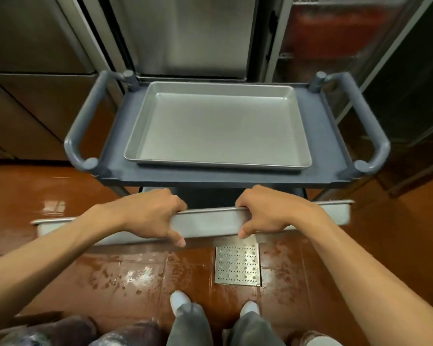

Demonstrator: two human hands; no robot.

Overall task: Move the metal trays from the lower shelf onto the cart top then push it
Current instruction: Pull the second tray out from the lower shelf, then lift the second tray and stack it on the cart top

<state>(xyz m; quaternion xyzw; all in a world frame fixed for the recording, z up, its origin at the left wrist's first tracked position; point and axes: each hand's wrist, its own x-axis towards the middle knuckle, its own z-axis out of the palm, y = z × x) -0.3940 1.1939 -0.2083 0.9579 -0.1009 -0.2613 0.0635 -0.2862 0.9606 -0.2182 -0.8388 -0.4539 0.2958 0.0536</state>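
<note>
One shallow metal tray [218, 128] lies flat on the dark grey cart top [320, 136]. A second metal tray [210, 222] sticks out toward me from under the cart top, at lower-shelf height, its near rim level and slightly blurred. My left hand [150, 216] is shut on that near rim left of centre. Right of centre, my right hand [268, 213] grips the same rim, thumb on the tray's outer wall. The lower shelf itself is mostly hidden behind the tray and my hands.
The cart has grey tubular handles on its left [85, 121] and right [368, 126] sides. Steel cabinets and a metal door stand close behind and beside it. A wet red tile floor with a perforated drain plate [236, 264] lies by my feet.
</note>
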